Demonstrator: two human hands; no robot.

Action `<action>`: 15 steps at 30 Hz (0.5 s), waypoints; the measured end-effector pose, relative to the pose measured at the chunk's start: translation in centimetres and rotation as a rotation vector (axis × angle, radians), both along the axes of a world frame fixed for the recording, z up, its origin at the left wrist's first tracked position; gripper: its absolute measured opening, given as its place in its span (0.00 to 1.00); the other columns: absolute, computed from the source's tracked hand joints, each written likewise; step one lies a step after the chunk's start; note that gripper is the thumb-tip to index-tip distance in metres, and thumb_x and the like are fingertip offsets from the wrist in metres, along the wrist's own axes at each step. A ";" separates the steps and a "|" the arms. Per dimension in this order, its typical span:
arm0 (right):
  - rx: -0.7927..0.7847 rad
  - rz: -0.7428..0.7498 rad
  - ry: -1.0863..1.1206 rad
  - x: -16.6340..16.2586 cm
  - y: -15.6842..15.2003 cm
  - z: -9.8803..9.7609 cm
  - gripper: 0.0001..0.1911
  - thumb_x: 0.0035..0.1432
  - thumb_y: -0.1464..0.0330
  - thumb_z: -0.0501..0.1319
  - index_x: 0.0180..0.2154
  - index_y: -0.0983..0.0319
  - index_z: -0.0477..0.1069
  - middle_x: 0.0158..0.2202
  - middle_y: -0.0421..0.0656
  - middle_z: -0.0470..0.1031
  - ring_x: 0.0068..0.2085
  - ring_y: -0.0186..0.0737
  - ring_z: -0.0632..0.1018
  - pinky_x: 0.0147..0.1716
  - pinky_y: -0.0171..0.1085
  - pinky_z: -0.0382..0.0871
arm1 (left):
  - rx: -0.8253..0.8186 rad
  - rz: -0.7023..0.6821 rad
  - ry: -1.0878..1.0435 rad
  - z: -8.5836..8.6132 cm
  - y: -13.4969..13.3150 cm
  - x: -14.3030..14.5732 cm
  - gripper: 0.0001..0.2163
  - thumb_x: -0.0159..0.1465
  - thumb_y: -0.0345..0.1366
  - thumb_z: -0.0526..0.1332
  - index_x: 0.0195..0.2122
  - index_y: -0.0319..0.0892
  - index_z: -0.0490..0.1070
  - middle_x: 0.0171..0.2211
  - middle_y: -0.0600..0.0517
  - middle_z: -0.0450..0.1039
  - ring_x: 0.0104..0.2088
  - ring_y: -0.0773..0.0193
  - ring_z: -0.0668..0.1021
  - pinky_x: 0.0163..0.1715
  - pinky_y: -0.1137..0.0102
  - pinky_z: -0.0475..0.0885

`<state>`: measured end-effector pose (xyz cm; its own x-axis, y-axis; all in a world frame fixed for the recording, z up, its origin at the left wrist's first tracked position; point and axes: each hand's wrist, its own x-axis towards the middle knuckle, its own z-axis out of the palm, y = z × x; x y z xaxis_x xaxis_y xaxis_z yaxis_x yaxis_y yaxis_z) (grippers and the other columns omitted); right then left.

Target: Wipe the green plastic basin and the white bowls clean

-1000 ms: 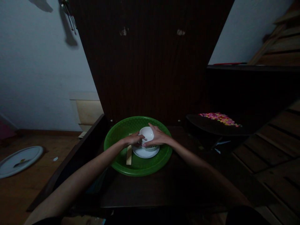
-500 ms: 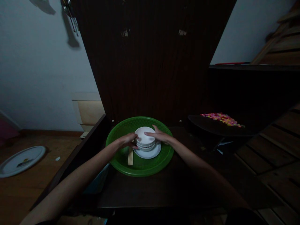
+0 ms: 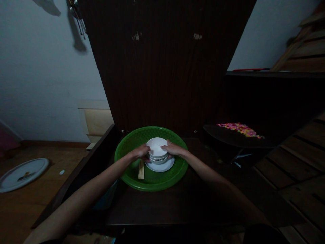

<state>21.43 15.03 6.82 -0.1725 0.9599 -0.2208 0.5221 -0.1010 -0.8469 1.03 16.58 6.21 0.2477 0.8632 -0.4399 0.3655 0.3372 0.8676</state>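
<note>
A stack of white bowls point(image 3: 157, 156) is nested above a white plate point(image 3: 162, 166) inside a round green plastic basket point(image 3: 152, 185). On the stack's left side, my left hand point(image 3: 142, 151) is closed, its thumb over the top bowl's rim. My right hand point(image 3: 172, 148) grips the opposite side, thumb also over the rim. Whether the stack's bottom touches the plate I cannot tell. A bundle of light wooden chopsticks point(image 3: 141, 169) lies in the basket below my left hand.
The basket stands on a dark wooden surface point(image 3: 152, 211) against a tall dark panel point(image 3: 159, 74). To the right, a dark shelf point(image 3: 215, 132) bears a patch of small colourful pieces point(image 3: 241, 129). A round white lid-like object point(image 3: 25, 173) lies on the wooden floor at left.
My right hand has drawn slightly down and its fingers have closed around the bowls' right side. The left hand has barely shifted; basket, plate and chopsticks look the same.
</note>
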 end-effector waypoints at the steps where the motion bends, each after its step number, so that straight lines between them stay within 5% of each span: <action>1: -0.020 0.001 -0.032 -0.1 0.0 0.1 0.36 0.60 0.55 0.62 0.62 0.67 0.57 0.51 0.59 0.73 0.36 0.53 0.81 0.36 0.56 0.80 | 0.005 -0.006 0.007 0.0 0.0 0.0 0.16 0.63 0.33 0.56 0.53 0.38 0.63 0.34 0.47 0.73 0.29 0.58 0.80 0.28 0.63 0.81; 7: -0.020 -0.002 -0.187 -0.3 -0.4 0.6 0.30 0.65 0.56 0.56 0.62 0.67 0.60 0.53 0.61 0.74 0.34 0.51 0.82 0.35 0.53 0.80 | 0.037 -0.041 0.059 0.2 0.0 -0.2 0.15 0.63 0.33 0.56 0.52 0.38 0.63 0.36 0.45 0.74 0.29 0.59 0.80 0.28 0.65 0.81; 12: 0.105 -0.012 -0.316 -0.3 -0.6 1.1 0.28 0.62 0.58 0.60 0.58 0.68 0.66 0.56 0.59 0.73 0.56 0.61 0.75 0.55 0.53 0.70 | 0.090 -0.085 0.163 0.1 -0.1 -0.2 0.17 0.64 0.36 0.56 0.54 0.37 0.63 0.39 0.43 0.77 0.31 0.57 0.82 0.29 0.65 0.80; 15: 0.169 -0.008 -0.358 -0.4 -0.8 1.4 0.28 0.63 0.58 0.59 0.57 0.70 0.67 0.59 0.61 0.71 0.61 0.63 0.70 0.60 0.53 0.63 | 0.138 -0.110 0.244 0.5 -0.3 -0.2 0.21 0.64 0.43 0.57 0.55 0.36 0.63 0.41 0.40 0.79 0.31 0.54 0.83 0.29 0.65 0.79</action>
<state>20.99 14.27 8.23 -0.1056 0.9889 -0.1047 0.7875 0.0189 -0.6160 0.88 16.24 6.76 0.2445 0.8926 -0.3787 0.5964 0.1694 0.7846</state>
